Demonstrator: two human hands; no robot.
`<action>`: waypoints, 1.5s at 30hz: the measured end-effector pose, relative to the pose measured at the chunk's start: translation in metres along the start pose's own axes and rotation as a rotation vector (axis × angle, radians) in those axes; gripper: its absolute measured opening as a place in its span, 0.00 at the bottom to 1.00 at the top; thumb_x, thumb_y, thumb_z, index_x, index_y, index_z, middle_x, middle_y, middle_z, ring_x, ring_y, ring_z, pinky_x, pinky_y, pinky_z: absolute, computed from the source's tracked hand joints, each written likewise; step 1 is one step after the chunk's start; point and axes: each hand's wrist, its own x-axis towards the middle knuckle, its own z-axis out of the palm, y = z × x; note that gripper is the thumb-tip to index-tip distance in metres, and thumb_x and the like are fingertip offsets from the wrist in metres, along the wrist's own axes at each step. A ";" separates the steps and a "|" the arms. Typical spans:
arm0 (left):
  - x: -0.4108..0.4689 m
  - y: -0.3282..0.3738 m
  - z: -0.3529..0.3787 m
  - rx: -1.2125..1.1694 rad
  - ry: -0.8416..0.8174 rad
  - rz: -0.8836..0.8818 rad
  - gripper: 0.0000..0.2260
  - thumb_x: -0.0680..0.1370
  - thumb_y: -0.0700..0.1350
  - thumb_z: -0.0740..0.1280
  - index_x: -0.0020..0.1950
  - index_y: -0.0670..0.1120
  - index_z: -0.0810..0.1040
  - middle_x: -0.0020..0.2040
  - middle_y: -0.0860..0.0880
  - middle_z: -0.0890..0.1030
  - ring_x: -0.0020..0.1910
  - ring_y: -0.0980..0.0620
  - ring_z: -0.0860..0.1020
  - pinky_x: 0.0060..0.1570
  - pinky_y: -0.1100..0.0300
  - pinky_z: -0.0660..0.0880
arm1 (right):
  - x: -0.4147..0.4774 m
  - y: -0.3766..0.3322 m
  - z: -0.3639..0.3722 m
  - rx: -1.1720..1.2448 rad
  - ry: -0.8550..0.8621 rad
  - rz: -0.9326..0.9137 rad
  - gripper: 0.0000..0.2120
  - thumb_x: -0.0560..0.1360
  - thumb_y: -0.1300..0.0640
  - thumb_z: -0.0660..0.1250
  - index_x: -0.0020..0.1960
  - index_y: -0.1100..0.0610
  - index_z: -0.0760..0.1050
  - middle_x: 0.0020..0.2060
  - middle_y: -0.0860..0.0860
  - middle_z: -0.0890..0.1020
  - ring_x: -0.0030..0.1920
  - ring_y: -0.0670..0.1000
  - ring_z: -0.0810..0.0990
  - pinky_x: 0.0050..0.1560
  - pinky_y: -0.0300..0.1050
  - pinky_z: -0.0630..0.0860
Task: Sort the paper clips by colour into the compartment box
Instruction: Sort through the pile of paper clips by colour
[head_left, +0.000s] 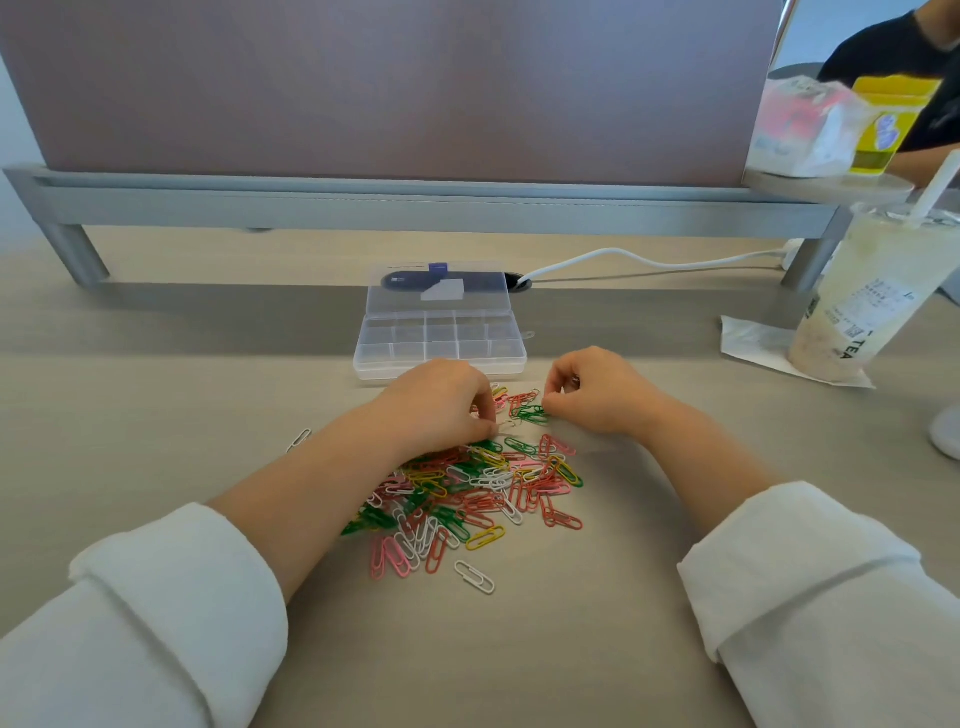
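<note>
a pale wood-grain desk (156, 364) runs out in front of you, closed off at the back by a mauve partition panel (389, 83) on a grey metal frame. the clear compartment box (439, 347) sits at the middle of the desk just beyond your hands, with its lid (436, 288) thrown back flat. a white cable (649, 261) trails off to the right behind it.

the paper clips (467, 488) lie in a loose mixed heap of red, pink, green, yellow and white between your forearms, just in front of the box. one white clip (474, 577) lies apart at the near edge of the heap, and another stray clip (298, 439) lies off to the left.

your left hand (441, 405) is knuckles-up at the far edge of the heap, fingers curled down with the tips on the clips. you cannot tell whether it has one pinched.

your right hand (597, 395) is curled too, thumb and forefinger closed together on the edge of a small bunch of green clips (529, 413).

both your sleeves are white and rolled back. at the right a drink cup (857, 301) with a straw stands on a paper napkin (748, 338).
</note>
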 end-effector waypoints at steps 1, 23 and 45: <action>-0.001 -0.001 -0.001 -0.013 -0.029 -0.008 0.05 0.74 0.51 0.68 0.45 0.50 0.78 0.44 0.53 0.74 0.46 0.53 0.72 0.43 0.60 0.68 | 0.001 0.000 0.001 0.007 0.011 -0.006 0.01 0.72 0.57 0.67 0.41 0.53 0.76 0.29 0.46 0.71 0.30 0.43 0.69 0.30 0.37 0.63; 0.000 -0.010 0.003 -0.390 0.243 -0.090 0.09 0.79 0.43 0.57 0.38 0.48 0.66 0.40 0.46 0.77 0.39 0.49 0.74 0.31 0.60 0.65 | -0.002 -0.010 0.001 -0.008 -0.050 0.017 0.08 0.73 0.51 0.70 0.46 0.56 0.80 0.29 0.45 0.70 0.30 0.42 0.67 0.29 0.36 0.61; -0.001 -0.009 0.004 -0.564 0.210 -0.129 0.07 0.80 0.44 0.57 0.43 0.46 0.67 0.33 0.51 0.70 0.31 0.55 0.67 0.31 0.63 0.63 | -0.011 -0.021 -0.010 0.010 -0.192 0.063 0.02 0.71 0.58 0.71 0.43 0.53 0.81 0.26 0.42 0.71 0.28 0.41 0.68 0.27 0.32 0.62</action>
